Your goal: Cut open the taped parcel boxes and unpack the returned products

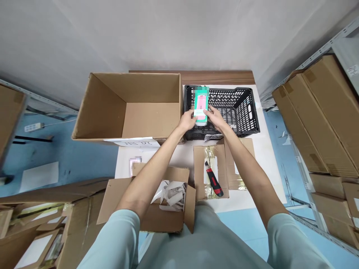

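A small green box with a pink picture on its front (201,101) is held upright between my two hands, over the left part of a black plastic crate (254,112). My left hand (187,120) grips the box's left edge with closed fingers. On its right edge, the thumb and fingers of my right hand (215,117) are pressed. Just left of the crate stands a large open cardboard box (151,119). Closer to me, a red and black utility knife (213,180) lies on a taped, flat cardboard piece (199,164).
A smaller open carton with crumpled paper (172,194) sits under my left forearm. At lower left, a big carton (81,216) holds several packages. Cardboard boxes (316,119) fill the shelf at right. A wall (179,33) rises behind the white table (269,149).
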`<state>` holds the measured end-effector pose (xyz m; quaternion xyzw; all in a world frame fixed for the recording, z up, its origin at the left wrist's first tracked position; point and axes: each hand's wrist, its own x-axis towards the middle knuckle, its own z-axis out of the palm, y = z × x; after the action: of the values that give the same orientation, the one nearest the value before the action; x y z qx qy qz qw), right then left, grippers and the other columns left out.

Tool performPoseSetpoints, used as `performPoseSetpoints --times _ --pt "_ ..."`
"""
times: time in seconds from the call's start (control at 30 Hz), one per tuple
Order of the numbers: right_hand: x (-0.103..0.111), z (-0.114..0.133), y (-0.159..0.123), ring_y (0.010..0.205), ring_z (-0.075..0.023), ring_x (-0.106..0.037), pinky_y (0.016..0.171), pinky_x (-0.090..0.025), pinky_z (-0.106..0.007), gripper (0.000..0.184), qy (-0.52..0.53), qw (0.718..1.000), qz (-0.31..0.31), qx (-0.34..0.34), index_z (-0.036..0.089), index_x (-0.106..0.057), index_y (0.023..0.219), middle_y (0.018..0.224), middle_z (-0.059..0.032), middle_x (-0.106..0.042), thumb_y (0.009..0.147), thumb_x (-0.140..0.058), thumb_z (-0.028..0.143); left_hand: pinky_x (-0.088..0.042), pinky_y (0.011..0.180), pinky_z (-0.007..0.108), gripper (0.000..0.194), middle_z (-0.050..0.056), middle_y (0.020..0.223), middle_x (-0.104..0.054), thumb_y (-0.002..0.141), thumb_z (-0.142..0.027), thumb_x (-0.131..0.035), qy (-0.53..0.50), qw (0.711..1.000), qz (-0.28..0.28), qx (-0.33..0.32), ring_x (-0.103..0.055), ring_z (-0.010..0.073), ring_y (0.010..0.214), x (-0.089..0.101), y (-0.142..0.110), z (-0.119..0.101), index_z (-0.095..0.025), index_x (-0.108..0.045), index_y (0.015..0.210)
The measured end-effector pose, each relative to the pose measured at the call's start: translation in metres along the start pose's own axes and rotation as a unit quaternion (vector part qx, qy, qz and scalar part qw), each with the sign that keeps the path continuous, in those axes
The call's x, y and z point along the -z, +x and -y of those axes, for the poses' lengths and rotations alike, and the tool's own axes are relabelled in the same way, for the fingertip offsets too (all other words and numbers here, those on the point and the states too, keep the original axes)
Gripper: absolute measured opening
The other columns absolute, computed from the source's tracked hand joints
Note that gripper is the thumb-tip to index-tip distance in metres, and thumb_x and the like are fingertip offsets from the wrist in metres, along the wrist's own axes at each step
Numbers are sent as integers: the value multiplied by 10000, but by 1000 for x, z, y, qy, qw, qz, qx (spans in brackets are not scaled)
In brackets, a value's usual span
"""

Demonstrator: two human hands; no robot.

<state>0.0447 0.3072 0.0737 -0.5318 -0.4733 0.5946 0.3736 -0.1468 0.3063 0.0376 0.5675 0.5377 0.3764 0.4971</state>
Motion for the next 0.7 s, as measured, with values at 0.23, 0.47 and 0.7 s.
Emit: performPoseSetpoints --times 0.23,0.47,0.7 --pt "-5 21 -9 1310 -281 -798 1185 -642 -511 763 -42 999 -8 18 170 -602 1628 1492 -178 -800 1011 -781 580 -544 1242 537 428 135 1294 -855 817 -154 -801 -28 1000 0 -7 -774 353 1253 7 -3 -18 -162 -840 1243" --pt "-40 62 -14 1499 -308 -690 1257 -600 -513 825 -68 995 9 79 243 -599 1669 1593 -129 -746 1016 -767 718 -612 1150 516 388 155 1285 -837 942 -256 -781 -45 995 -51 -69 -794 332 1178 56 -12 -55 -117 -798 1304" --pt "-123 82 13 1569 -321 -617 1318 -526 -504 712 -158 977 61 131 182 -659 1595 1611 -128 -728 1082 -691 675 -635 1108 473 455 133 1290 -839 939 -376 -829 -48 991 -95 -85 -785 319 1186 139 -27 -50 -127 -788 1318"
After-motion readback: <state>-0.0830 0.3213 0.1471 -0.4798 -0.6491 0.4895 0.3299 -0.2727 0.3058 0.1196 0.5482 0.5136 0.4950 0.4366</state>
